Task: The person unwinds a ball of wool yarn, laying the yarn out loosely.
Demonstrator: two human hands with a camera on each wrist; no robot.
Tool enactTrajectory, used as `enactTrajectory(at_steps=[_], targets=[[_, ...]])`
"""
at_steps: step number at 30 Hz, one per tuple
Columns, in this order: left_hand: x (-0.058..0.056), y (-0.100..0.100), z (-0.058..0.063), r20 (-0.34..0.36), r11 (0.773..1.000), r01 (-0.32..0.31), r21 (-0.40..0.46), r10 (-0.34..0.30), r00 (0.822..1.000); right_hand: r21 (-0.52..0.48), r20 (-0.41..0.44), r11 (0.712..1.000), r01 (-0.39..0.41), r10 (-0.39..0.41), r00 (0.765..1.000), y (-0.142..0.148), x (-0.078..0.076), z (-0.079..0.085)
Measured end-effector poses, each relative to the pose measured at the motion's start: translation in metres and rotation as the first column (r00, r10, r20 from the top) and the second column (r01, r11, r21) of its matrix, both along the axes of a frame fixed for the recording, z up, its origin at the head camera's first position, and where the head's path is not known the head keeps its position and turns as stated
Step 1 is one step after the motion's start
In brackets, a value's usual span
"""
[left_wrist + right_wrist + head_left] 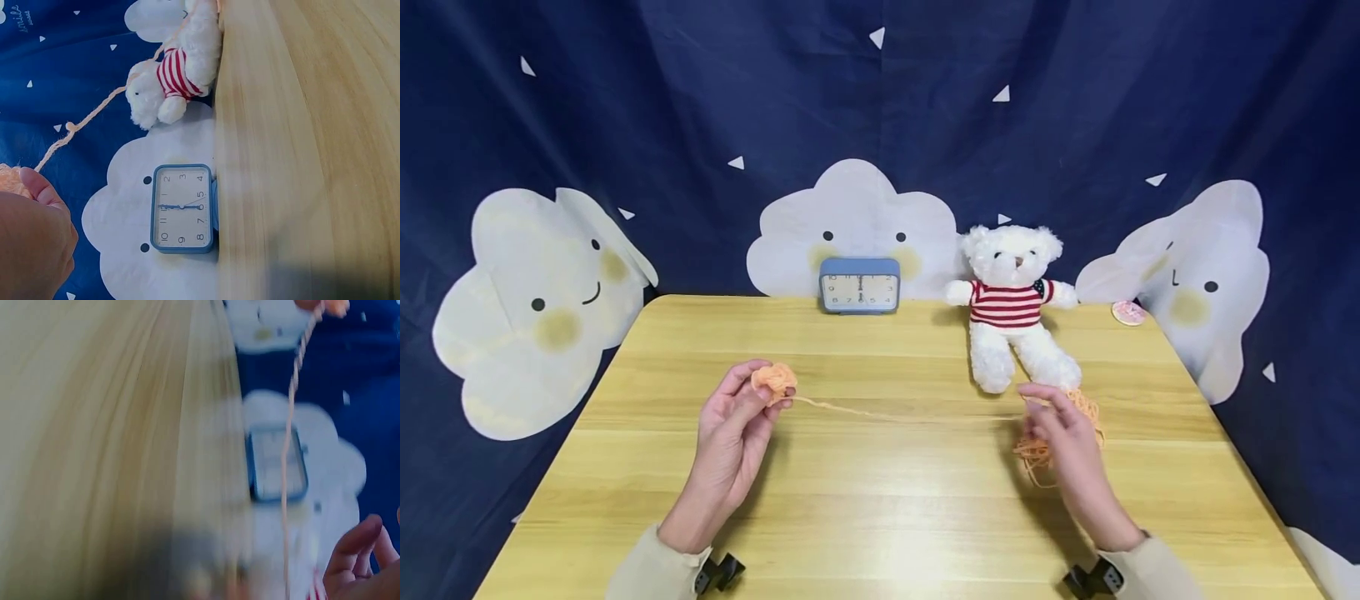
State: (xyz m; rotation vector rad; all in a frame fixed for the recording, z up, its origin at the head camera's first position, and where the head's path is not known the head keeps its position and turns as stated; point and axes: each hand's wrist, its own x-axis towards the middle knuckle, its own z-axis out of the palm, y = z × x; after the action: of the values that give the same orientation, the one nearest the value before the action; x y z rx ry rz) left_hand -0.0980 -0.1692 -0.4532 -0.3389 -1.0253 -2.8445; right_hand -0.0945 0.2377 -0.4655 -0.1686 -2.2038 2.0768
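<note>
A small wound ball of orange yarn (775,382) is pinched between the thumb and fingers of my left hand (730,442), raised above the left part of the table. From it a yarn strand (850,411) stretches right across the table toward my right hand (1067,442). That hand is over a loose heap of orange yarn (1084,408), its fingers bent and blurred, and it covers part of the heap. In the right wrist view, the strand (284,469) passes apart from the bent fingers (356,547), with nothing visible between them.
A white teddy bear (1015,308) in a red-striped shirt sits behind the yarn heap. At the back edge of the wooden table (887,517) stands a blue clock (860,286). A small pink round item (1128,313) lies at the back right, before a dark blue curtain (700,83).
</note>
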Motion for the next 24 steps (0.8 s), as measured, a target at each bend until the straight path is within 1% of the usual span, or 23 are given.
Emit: enactTrajectory(at_steps=[1, 2, 3, 4, 6, 8, 10, 12, 13, 15, 17, 20, 22, 24], targets=[[0.0, 0.0, 0.0, -0.002, 1.0, 0.002, -0.002, -0.002, 1.0, 0.033, -0.008, 0.997, -0.069, 0.07, 0.998, -0.01, -0.001, 0.001], [0.0, 0.0, 0.0, -0.005, 1.0, 0.003, -0.004, -0.003, 1.0, 0.049, -0.013, 0.989, -0.141, 0.142, 0.99, -0.019, -0.002, 0.001], [0.0, 0.001, 0.0, -0.008, 1.0, 0.003, -0.009, -0.003, 1.0, 0.055, -0.016, 0.976, -0.211, 0.212, 0.977, -0.028, -0.004, 0.001], [-0.001, 0.001, 0.0, -0.01, 1.0, 0.003, -0.011, -0.003, 1.0, 0.045, -0.017, 0.959, -0.281, 0.282, 0.959, -0.036, -0.006, 0.001], [-0.001, 0.001, 0.0, -0.013, 1.0, 0.002, -0.018, -0.002, 1.0, 0.01, -0.012, 0.908, -0.418, 0.418, 0.908, -0.051, -0.012, 0.0], [-0.001, 0.001, 0.001, -0.014, 1.0, 0.002, -0.018, -0.002, 1.0, -0.031, 0.004, 0.851, -0.525, 0.525, 0.851, -0.064, -0.017, -0.002], [-0.001, 0.001, 0.001, -0.014, 1.0, 0.005, -0.011, -0.005, 1.0, -0.047, 0.015, 0.796, -0.603, 0.604, 0.796, -0.075, -0.022, -0.005], [-0.001, 0.002, 0.001, -0.013, 1.0, 0.008, -0.011, -0.009, 1.0, -0.052, 0.031, 0.755, -0.654, 0.655, 0.755, -0.082, -0.025, -0.007], [-0.001, 0.002, 0.001, -0.012, 1.0, 0.01, -0.01, -0.01, 1.0, -0.051, 0.042, 0.74, -0.67, 0.672, 0.739, -0.084, -0.025, -0.008], [-0.001, 0.002, 0.001, -0.013, 1.0, 0.011, -0.009, -0.011, 1.0, -0.045, 0.063, 0.718, -0.695, 0.696, 0.715, -0.086, -0.025, -0.008], [-0.001, 0.002, 0.001, -0.01, 1.0, 0.006, -0.015, -0.006, 1.0, -0.033, 0.087, 0.708, -0.705, 0.705, 0.704, -0.084, -0.024, -0.008], [0.0, 0.002, 0.001, -0.004, 1.0, 0.0, -0.026, 0.0, 1.0, -0.001, 0.111, 0.713, -0.701, 0.697, 0.708, -0.077, -0.021, -0.007], [0.0, 0.001, 0.001, 0.002, 0.999, -0.006, -0.041, 0.006, 1.0, 0.029, 0.108, 0.725, -0.688, 0.682, 0.723, -0.071, -0.018, -0.006], [0.0, 0.001, 0.002, 0.009, 0.999, -0.008, -0.052, 0.008, 1.0, 0.047, 0.098, 0.748, -0.663, 0.657, 0.748, -0.063, -0.015, -0.005]])
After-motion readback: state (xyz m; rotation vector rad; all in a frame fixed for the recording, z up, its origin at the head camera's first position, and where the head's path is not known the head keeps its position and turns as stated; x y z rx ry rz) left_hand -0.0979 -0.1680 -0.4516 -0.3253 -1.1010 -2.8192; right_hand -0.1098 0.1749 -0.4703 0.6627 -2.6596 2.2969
